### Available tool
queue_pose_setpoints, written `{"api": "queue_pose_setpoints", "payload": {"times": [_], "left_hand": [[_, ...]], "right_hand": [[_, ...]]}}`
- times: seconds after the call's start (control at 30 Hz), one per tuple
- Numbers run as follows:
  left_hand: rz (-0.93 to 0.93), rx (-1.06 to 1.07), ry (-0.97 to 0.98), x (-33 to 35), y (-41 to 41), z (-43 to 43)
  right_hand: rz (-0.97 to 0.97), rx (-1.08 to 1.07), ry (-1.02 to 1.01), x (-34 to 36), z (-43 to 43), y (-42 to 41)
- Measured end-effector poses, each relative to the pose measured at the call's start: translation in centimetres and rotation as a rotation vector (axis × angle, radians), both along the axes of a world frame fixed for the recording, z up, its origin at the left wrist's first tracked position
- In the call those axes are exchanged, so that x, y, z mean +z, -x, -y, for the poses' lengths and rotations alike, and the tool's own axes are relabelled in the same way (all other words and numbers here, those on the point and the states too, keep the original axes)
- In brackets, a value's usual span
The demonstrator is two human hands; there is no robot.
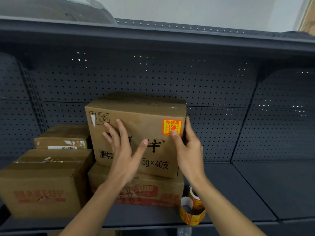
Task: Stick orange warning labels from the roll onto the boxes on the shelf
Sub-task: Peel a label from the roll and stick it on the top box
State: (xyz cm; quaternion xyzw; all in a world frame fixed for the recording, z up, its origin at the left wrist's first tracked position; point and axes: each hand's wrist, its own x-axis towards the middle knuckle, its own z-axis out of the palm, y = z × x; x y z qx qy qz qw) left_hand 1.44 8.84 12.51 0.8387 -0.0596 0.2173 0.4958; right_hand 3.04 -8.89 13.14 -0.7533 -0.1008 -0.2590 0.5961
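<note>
Top box [136, 133] is stacked on a lower box [136, 193] with red print, mid-shelf, front face turned to the camera. One orange label [172, 126] is stuck at the upper right corner of that front face. Left hand [122, 150] is laid flat on the front face, fingers straight and spread, thumb out to the right; nothing is held in it. Right hand [187, 147] is placed at the box's right edge. Its thumb tip is pressed on the label's lower edge and its index finger is run straight up along the corner. The remaining fingers are hidden behind the side (a grip round the corner can't be confirmed). Hands are kept apart, one each side of the printed text. Label roll [192, 210] is stood on the shelf deck [238, 193], just beside the lower box's right end and under the right forearm, with a loose strip of orange labels curled toward the front. Two more cartons are seen at left: a large carton [42, 184] just beside the lower box, and a small carton [63, 138] further back with a barcode sticker on its front (whether it rests on the large one can't be told). A perforated back panel [170, 79] is seen behind the stack, and an upper shelf [153, 36] is run overhead.
</note>
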Motion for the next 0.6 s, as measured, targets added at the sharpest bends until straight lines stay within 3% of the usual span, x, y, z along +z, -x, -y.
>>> {"api": "queue_pose_setpoints", "payload": {"times": [0.27,0.6], "left_hand": [[0.011,-0.002,-0.172,-1.8,0.1,-0.9],[0.102,0.011,-0.064,-1.8,0.3,-1.7]], "right_hand": [[0.038,-0.005,0.013,0.2,0.3,-0.3],[0.115,-0.097,0.153,0.6,-1.3,3.4]]}}
